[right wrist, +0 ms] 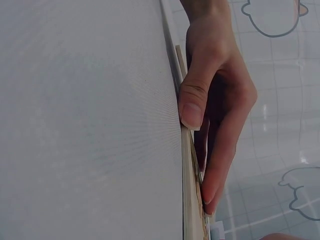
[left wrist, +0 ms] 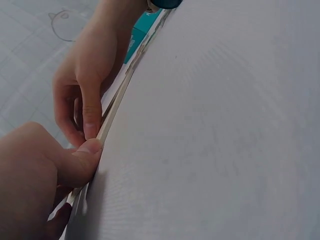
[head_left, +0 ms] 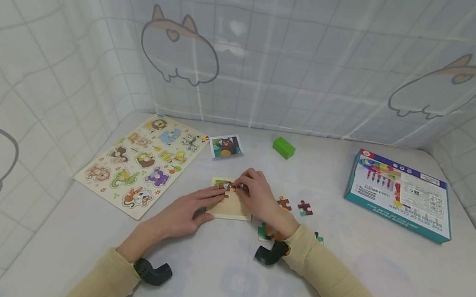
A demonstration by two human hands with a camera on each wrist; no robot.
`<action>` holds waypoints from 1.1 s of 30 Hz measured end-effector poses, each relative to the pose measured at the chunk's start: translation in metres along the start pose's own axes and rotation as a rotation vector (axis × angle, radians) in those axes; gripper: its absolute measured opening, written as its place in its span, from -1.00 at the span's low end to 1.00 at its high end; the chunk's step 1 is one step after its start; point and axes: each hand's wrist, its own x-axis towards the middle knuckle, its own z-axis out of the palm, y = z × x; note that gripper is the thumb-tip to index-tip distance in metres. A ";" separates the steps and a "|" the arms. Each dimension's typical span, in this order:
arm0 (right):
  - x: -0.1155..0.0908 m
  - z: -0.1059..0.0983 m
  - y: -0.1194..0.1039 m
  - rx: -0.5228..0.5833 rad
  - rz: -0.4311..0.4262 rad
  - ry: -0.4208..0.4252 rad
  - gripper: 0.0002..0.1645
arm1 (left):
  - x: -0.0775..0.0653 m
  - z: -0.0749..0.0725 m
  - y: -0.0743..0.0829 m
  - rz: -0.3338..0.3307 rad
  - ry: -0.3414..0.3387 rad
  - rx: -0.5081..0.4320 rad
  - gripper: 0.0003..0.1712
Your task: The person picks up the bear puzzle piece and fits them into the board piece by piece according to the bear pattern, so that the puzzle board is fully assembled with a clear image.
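Note:
A small wooden puzzle tray (head_left: 231, 210) lies in the middle of the table, with a few jigsaw pieces (head_left: 228, 187) at its far side. My left hand (head_left: 186, 211) rests at the tray's left, its fairly straight fingers on the pieces and its thumb (right wrist: 192, 110) at the near edge. From the right, my right hand (head_left: 256, 195) bends over the far right corner and pinches a puzzle piece between thumb and fingers; the hand mostly hides that piece. Loose brown puzzle pieces (head_left: 305, 208) lie right of the tray, some partly covered by the right wrist.
An animal peg board (head_left: 103, 190) lies to the left. Behind the tray are a bear picture card (head_left: 226, 146) and a green block (head_left: 284, 148). A flat teal-edged box (head_left: 400, 196) lies at the right. Patterned curtain-like walls (head_left: 281, 75) rise behind and beside the table.

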 end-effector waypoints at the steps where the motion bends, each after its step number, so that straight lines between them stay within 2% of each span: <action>1: 0.000 0.000 0.000 -0.001 0.000 0.002 -0.88 | 0.000 0.000 0.000 -0.001 -0.001 -0.005 -0.37; 15: 0.001 0.001 -0.001 -0.010 0.014 0.004 -0.88 | -0.001 0.000 -0.001 -0.011 -0.012 -0.052 -0.38; 20: -0.001 -0.002 -0.003 -0.024 0.039 -0.022 -0.86 | -0.001 0.003 -0.001 -0.014 -0.010 -0.065 -0.38; 27: -0.015 -0.024 -0.007 0.028 0.050 -0.054 -0.74 | 0.000 0.002 -0.001 -0.024 -0.015 -0.081 -0.37; 33: -0.037 -0.046 0.011 0.080 0.043 -0.068 -0.68 | -0.001 0.001 -0.001 -0.031 -0.025 -0.083 -0.39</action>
